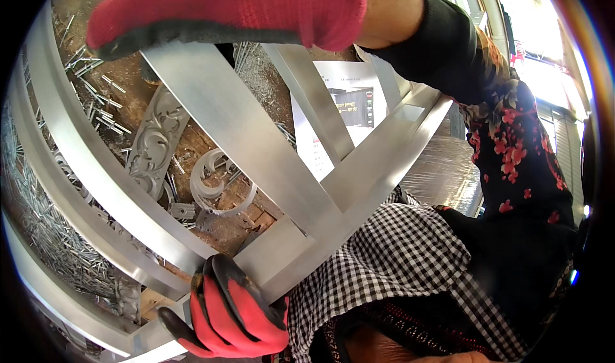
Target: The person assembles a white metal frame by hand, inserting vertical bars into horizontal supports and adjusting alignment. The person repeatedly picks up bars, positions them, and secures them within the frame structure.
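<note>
Left hand, curled closed, holds the slatted metal frame at its near edge; right hand spans a slat, grip unclear. Even support should prevent twisting.

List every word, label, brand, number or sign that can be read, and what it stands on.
White sheet: dark print, mostly too small or blurred to read.
Dark picture on that sheet: larger yellow characters, which I won't copy out.
Metal frame: no lettering seen.
Red-and-black gloves: none seen.
</note>
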{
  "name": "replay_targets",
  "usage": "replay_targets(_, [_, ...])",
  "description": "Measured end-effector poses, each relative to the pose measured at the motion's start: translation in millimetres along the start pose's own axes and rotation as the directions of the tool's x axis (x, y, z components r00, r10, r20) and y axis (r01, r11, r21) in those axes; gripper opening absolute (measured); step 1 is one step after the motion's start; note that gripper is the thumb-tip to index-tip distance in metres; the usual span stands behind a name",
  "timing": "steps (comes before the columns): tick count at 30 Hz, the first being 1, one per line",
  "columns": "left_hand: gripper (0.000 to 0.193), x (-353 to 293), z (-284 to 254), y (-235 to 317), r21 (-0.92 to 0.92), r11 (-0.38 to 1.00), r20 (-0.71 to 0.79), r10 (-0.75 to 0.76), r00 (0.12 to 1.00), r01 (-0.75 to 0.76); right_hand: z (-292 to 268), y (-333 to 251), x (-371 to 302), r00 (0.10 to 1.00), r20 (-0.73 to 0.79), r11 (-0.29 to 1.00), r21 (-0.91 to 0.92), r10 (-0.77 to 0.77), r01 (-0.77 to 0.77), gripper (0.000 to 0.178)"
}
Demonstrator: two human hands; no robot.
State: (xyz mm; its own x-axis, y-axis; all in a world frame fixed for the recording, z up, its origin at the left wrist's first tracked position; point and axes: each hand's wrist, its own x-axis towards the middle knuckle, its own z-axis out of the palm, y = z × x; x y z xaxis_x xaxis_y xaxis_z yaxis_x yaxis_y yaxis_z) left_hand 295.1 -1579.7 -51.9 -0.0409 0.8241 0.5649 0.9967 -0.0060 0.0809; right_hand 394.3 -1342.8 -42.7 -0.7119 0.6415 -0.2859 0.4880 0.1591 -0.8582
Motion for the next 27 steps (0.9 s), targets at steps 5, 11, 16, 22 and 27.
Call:
replay_targets(5, [0.055, 3, -16, -5, 0.052, 0.992, 0.311, 0.095, 0.946, -0.117, 4, 4, 13, 0.961, -0.073, 0.957, -0.093, 0.268, -0.274, 0.053])
replay_targets(11, [0.062, -3, -21, -10, 0.087, 0.985, 0.351, 0.108, 0.93, -0.147, 7, 4, 16, 0.97, -0.142, 0.976, -0.07, 0.196, -0.207, 0.063])
replay_targets(16, [0.064, -6, -15, -7, 0.113, 0.986, 0.299, 0.087, 0.95, -0.125, 8, 0, 6, 0.954, -0.162, 0.968, 0.009, 0.25, -0.252, 0.054])
replay_targets(22, [0.067, -10, -15, -4, 0.145, 0.983, 0.285, 0.065, 0.956, -0.11, 14, 12, 9, 0.963, -0.208, 0.984, 0.012, 0.174, -0.175, 0.05])
replay_targets(27, [0.065, -2, -23, -6, 0.064, 0.98, 0.333, 0.155, 0.93, -0.186, 3, 0, -17, 0.954, -0.088, 0.958, 0.066, 0.286, -0.281, 0.048])
